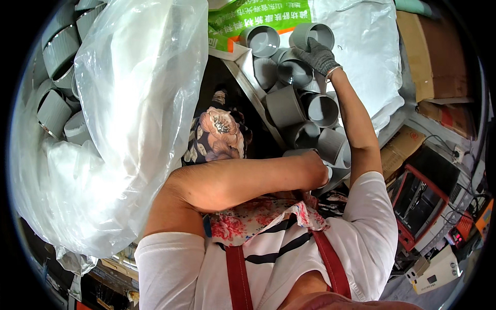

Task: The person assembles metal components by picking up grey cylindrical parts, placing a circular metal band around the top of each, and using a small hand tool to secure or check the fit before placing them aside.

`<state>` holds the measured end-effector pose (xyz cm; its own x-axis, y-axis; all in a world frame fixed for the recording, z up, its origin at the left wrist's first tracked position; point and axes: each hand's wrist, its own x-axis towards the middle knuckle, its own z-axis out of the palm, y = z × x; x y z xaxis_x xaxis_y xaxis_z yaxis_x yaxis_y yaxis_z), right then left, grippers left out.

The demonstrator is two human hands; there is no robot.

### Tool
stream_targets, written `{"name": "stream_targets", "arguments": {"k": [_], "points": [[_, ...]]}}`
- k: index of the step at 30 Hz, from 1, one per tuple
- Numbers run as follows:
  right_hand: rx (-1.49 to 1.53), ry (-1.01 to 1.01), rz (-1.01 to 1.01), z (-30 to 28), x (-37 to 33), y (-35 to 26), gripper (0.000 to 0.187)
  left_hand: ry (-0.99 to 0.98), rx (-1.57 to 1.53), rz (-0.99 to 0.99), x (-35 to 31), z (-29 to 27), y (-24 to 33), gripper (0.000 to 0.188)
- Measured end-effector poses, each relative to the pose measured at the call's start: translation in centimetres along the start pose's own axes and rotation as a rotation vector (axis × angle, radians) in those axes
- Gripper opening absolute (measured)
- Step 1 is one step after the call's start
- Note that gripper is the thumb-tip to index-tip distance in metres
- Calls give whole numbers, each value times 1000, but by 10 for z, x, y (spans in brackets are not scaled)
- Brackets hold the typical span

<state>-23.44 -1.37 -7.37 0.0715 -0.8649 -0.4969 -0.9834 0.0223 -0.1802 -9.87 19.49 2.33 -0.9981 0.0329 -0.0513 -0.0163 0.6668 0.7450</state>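
A person's gloved right hand (316, 57) reaches out to a grey tube (325, 37) at the far end of a pile; its fingers pinch the wall at the open rim, probably because a rim gives an easy hold. The left hand (318, 169) is bent back near the closest tubes, mostly hidden by its own arm, so whether it grips anything cannot be told. The piled tubes (285, 106) lie at mixed angles, perhaps simply heaped, beside a metal edge (249, 86). A white sack (368, 62) spreads under the far end, maybe to guard against scratches. At left, a clear bag (137, 98) bulges beside more tubes (61, 49). Cartons (442, 57) and a red-framed machine (419, 199) crowd the room's right side.
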Motion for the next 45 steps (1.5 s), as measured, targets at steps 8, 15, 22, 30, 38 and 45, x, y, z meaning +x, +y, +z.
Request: {"name": "stream_targets", "arguments": {"k": [8,15,22,30,38,45], "points": [[-200,256,-150,14,-11,1,28,-48,51,34,-1,-9,1,8],[-59,525,-623,-19,-47,-20,34,-54,46,7,1,0,0,8],[-226,232,-568,12,-7,-55,48,-175,76,-15,0,-14,2,15],[-111,200,-333,-2,-38,-42,61,-334,85,-65,-1,-16,4,21],[157,412,-192,-14,-111,3,45,-393,59,-85,-7,-29,22,29],[270,551,-50,-24,-244,55,34,-316,82,-10,2,-10,1,20]]}}
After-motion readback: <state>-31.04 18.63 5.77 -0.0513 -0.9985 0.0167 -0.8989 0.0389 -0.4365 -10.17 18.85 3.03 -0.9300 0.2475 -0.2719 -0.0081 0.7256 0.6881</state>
